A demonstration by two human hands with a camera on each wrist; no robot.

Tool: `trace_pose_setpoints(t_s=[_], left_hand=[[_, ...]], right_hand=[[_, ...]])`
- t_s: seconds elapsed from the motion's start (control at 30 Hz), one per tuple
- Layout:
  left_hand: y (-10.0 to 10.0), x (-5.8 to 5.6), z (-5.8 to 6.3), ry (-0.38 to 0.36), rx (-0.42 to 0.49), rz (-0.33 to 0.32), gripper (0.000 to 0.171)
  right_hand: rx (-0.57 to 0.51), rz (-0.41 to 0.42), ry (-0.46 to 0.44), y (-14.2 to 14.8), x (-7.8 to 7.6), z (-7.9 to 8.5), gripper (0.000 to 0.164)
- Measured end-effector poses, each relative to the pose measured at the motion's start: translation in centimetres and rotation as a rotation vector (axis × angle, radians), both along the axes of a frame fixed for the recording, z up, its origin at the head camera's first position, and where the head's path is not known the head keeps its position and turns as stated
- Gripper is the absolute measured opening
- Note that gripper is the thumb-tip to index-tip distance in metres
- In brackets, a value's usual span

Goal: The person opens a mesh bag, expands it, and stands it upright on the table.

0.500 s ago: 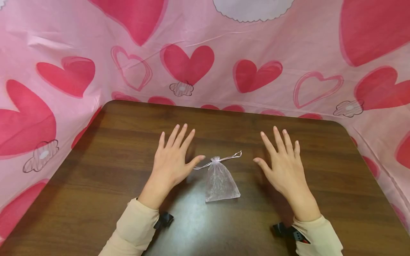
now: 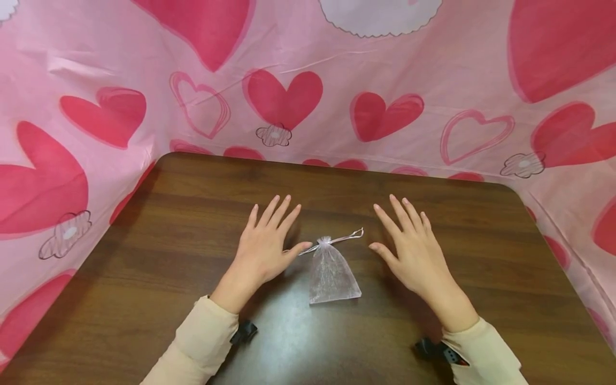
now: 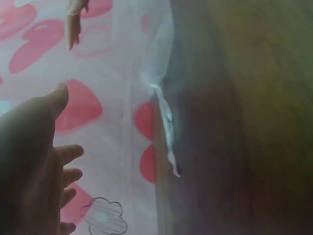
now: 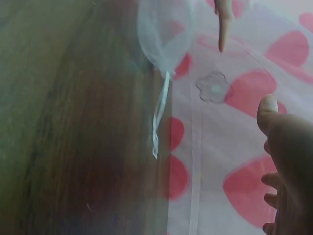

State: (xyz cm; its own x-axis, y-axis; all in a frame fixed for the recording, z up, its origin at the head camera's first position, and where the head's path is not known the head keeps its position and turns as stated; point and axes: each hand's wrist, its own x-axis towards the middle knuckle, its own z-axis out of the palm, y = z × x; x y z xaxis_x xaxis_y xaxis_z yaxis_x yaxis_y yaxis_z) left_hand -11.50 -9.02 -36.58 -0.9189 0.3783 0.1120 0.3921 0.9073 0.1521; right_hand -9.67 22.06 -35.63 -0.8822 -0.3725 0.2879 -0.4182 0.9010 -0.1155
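A sheer whitish organza drawstring pouch (image 2: 333, 275) lies between the two hands in the head view, its neck gathered and its cords stretched out to either side. My left hand (image 2: 262, 248) is to the left of the pouch, fingers spread, with the thumb tip right by the left cord. To the right of the pouch, my right hand (image 2: 411, 248) has its fingers straight and apart, holding nothing. Both wrist views show the pouch (image 3: 159, 44) with a twisted white cord (image 4: 160, 115) trailing from its neck.
The pouch lies on a dark brown wooden table (image 2: 192, 214) with rounded far corners. Pink cloth (image 2: 332, 59) printed with red hearts stands along its back and sides. Each wrist carries a small black device (image 2: 244, 331) beside a cream sleeve (image 2: 204, 334).
Both hands have moved inward toward the pouch, the right hand more than the left. The pouch lies where it was, and the head view has shifted slightly.
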Motion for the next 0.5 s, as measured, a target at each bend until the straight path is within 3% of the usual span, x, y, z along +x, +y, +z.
trace_pose_setpoints(t_s=[0.3,0.5], left_hand=[[0.0,-0.3,-1.2,-0.033,-0.031,-0.073,0.080],[0.5,-0.6,-1.0,-0.045,-0.016,-0.120,0.078]], right_hand=[[0.032,0.115,-0.053,-1.5,-0.1,-0.3,0.073],[0.001,0.181,-0.093,-2.1,-0.7,-0.5,0.070]])
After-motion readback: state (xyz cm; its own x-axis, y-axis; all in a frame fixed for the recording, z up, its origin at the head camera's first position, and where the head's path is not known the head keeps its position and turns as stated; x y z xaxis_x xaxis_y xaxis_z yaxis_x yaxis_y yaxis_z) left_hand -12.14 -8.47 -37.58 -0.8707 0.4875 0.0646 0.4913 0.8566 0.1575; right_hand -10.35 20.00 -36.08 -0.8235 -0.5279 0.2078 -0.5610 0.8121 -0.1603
